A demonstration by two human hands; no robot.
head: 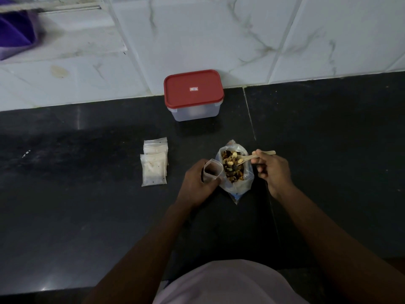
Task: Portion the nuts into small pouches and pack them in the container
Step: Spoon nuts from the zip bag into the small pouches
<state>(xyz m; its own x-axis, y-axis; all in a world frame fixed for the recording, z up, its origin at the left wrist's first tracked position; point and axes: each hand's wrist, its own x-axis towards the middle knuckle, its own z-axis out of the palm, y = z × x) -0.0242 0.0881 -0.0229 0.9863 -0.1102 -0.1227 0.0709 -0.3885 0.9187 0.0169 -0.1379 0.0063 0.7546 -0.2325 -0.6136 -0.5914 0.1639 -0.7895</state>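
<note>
A clear plastic bag of mixed nuts [233, 170] stands open on the black counter. My left hand [197, 183] grips a small clear pouch [212, 170] with its mouth held open, right beside the bag. My right hand [271, 170] pinches a small wooden spoon [252, 157] whose bowl carries a few nuts above the bag's mouth. A pile of several flat small pouches [154, 163] lies to the left. A clear container with a red lid [194, 93] stands shut at the back against the wall.
The black counter [87, 205] runs left and right, with its front edge near my body. A white marble-tiled wall [263, 40] rises behind the container. A purple cloth [15, 31] hangs at the top left.
</note>
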